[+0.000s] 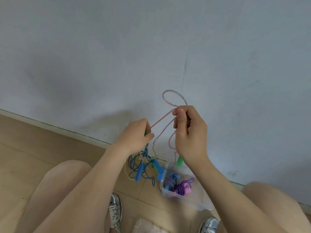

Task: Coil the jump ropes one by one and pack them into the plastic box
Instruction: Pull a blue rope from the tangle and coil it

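I hold a thin pink jump rope (162, 117) up in front of the wall. My left hand (136, 135) grips one of its green handles (146, 132), mostly hidden in the fist. My right hand (189, 132) pinches the rope between thumb and fingers, and a loop stands up above that pinch. The rope's other green handle (179, 160) hangs below my right hand. On the floor stands the clear plastic box (164, 189), with a coiled purple rope with pink handles (182, 189) and a striped blue-and-white rope (170, 179) inside.
A loose tangle of blue rope with blue handles (140, 170) lies on the tiled floor left of the box, by the skirting. My knees and grey sneakers (115, 211) frame the bottom. A clear lid (144, 226) lies between my feet.
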Demonstrator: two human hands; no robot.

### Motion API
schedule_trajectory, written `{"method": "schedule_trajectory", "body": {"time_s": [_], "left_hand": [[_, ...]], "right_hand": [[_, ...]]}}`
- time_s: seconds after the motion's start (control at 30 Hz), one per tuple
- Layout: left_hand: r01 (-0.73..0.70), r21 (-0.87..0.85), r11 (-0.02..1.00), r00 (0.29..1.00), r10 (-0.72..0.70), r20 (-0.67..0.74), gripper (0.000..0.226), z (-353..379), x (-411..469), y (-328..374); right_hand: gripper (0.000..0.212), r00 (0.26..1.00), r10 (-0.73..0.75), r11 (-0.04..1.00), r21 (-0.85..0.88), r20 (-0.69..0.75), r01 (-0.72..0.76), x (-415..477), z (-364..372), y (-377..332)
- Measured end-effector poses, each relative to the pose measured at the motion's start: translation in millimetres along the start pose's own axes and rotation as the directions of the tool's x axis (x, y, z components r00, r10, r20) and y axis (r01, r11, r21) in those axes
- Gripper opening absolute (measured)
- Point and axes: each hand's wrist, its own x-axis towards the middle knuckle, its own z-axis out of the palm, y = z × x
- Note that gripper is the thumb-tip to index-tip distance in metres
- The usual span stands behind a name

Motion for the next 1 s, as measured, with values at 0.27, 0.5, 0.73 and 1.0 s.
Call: {"method": "schedule_trajectory", "body": {"time_s": [0.27,0.5,0.73,1.0], "left_hand": [[0.094,0.182,0.979,0.994,-0.104,0.045,0.029,-3,1,-17],[0.218,-0.49,0.844,0.961,-0.1,0.257,0.019,-25,-8,25],[0.387,-0.789,0.478,0.906,-0.039,0.421,0.013,-36,-7,39],[0.362,-0.788,0.498,0.926,-0.097,0.364,0.014,-21,-4,38]], "right_hand": [[0.025,0.996,0.082,0.992,0.1,-0.026,-0.079,9,-10,-5],[0.028,0.957,0.244,0.95,0.16,0.157,-0.268,12,-9,1],[0.033,0.83,0.494,0.769,0.315,0.258,-0.556,11,-11,-6],[0.039,0.515,0.801,0.342,0.472,0.305,-0.812,14,-12,4]]}}
